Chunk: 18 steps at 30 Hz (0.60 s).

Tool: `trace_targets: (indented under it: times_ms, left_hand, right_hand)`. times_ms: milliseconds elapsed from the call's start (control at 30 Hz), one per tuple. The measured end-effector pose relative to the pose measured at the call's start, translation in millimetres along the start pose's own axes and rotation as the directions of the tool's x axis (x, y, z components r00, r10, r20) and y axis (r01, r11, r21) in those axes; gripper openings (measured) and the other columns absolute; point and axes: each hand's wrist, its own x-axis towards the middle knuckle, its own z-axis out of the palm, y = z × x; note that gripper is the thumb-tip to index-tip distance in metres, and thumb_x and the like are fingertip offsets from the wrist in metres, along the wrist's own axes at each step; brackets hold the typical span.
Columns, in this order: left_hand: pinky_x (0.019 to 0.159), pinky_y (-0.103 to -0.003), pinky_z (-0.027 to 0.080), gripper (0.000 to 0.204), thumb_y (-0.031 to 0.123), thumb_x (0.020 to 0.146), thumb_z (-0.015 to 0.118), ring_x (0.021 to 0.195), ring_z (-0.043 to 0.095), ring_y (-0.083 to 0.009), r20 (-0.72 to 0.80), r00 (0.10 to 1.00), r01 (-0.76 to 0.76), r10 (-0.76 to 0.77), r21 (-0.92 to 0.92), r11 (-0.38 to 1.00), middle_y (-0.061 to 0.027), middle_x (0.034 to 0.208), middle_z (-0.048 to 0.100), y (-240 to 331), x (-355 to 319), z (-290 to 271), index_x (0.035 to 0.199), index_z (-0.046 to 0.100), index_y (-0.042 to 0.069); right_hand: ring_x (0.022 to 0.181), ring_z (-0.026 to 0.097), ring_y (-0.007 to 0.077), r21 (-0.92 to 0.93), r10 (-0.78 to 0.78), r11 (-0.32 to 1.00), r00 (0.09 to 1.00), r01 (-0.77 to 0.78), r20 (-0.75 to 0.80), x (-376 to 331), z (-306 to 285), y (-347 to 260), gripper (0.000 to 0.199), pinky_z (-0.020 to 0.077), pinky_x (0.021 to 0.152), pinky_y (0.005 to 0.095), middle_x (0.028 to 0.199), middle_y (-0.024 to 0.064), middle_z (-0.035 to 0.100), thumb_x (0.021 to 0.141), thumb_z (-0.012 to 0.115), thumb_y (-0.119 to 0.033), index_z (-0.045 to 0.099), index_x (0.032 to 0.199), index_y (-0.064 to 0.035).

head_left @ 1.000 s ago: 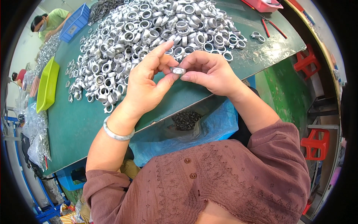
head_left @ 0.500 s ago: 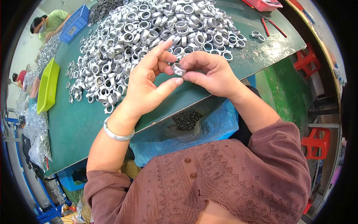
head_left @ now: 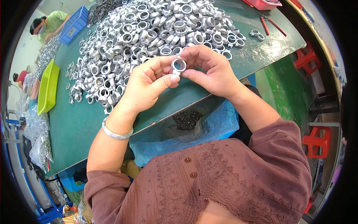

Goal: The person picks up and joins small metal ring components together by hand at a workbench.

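Note:
Between both hands I hold one silver metal ring [head_left: 178,65] with a small lug at its lower side, its round opening facing up toward me. My left hand [head_left: 149,80], with a pale bangle on the wrist, grips it from the left, thumb at the lug. From the right, my right hand [head_left: 210,71] pinches its edge between thumb and fingers. Just beyond the hands, a large heap of similar silver rings [head_left: 126,37] spreads over the green table [head_left: 69,138].
Red-handled pliers [head_left: 274,25] and two loose rings [head_left: 257,35] lie at the right. A lime-green tray [head_left: 48,87] and blue crate [head_left: 74,24] stand left. Below the table edge, a blue plastic liner [head_left: 220,127] holds dark parts [head_left: 187,120]. A person [head_left: 56,20] works far left.
The ring has turned so that its opening now faces up. My left fingers, spread and raised before, have come down and closed on it beside my right hand.

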Motion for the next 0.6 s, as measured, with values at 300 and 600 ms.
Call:
trace_targets:
  times_ms: [300, 600]
  left_hand:
    - [0.071, -0.027, 0.051, 0.038, 0.002, 0.081, 0.059, 0.084, 0.058, -0.0137, -0.005, 0.998, 0.062, -0.062, -0.072, 0.995, -0.0097, 0.097, 0.060, 0.7, 2.2, -0.6, 0.117, 0.049, -0.001]
    - [0.070, -0.028, 0.052, 0.030, 0.002, 0.081, 0.060, 0.083, 0.059, -0.0137, -0.026, 0.994, 0.097, -0.102, -0.155, 0.983, -0.0080, 0.092, 0.060, 2.9, 2.8, -0.9, 0.109, 0.052, -0.001]
  right_hand:
    - [0.088, 0.056, 0.0130, 0.030, 0.020, 0.999, 0.998, -0.022, 0.067, -0.6, -3.9, -0.8, 0.036, 0.0463, 0.080, 0.0258, 0.097, 0.0063, 0.055, 0.078, 0.057, 0.007, 0.046, 0.112, 0.0018]
    - [0.085, 0.056, 0.0104, 0.131, 0.009, 0.991, 1.000, -0.010, 0.008, -0.2, -1.5, -0.7, 0.032, 0.0473, 0.077, 0.0233, 0.092, 0.0059, 0.057, 0.079, 0.059, 0.004, 0.049, 0.109, 0.0028]
